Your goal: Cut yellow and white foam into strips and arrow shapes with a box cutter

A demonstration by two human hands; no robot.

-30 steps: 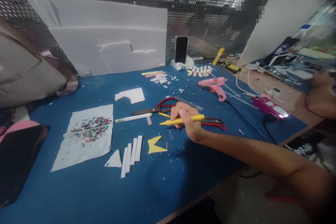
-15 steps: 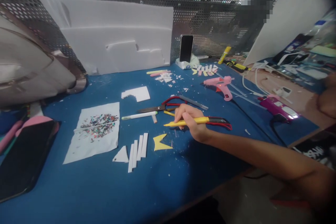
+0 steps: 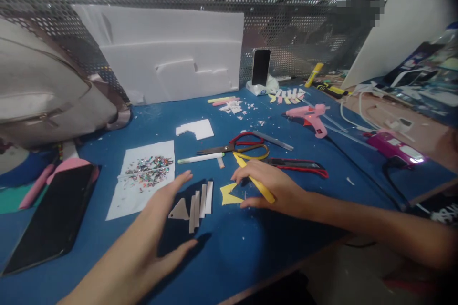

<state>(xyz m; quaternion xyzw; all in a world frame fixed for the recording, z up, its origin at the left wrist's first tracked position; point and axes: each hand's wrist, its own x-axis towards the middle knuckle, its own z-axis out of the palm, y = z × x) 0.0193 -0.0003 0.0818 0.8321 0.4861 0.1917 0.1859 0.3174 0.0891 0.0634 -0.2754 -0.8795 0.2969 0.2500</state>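
My right hand (image 3: 282, 185) holds a yellow marker (image 3: 265, 190) slanted across its fingers. Its thumb and fingertips reach around a notched yellow cut-out piece (image 3: 229, 195) lying on the blue table; whether they touch it I cannot tell. My left hand (image 3: 153, 221) is open and empty, thumb spread wide, above the table. Just right of its fingers lie several narrow white strips (image 3: 202, 204) and a small white triangular piece (image 3: 180, 209). Beyond the hands are scissors (image 3: 229, 148) with red and yellow handles, a white pen (image 3: 200, 158) and a red-and-black box cutter (image 3: 300, 166).
White paper (image 3: 121, 195) with shiny scraps lies at left, near a black phone (image 3: 50, 219). At right are a pink glue gun (image 3: 309, 113), its cord and a purple power strip (image 3: 393, 147). Another phone (image 3: 261, 67) stands upright at the back. A white foam sheet (image 3: 171, 28) leans behind.
My left hand has entered from the lower left. My right hand has moved down to the yellow piece, and the marker has swung from nearly level to a steep slant. The view has shifted slightly left.
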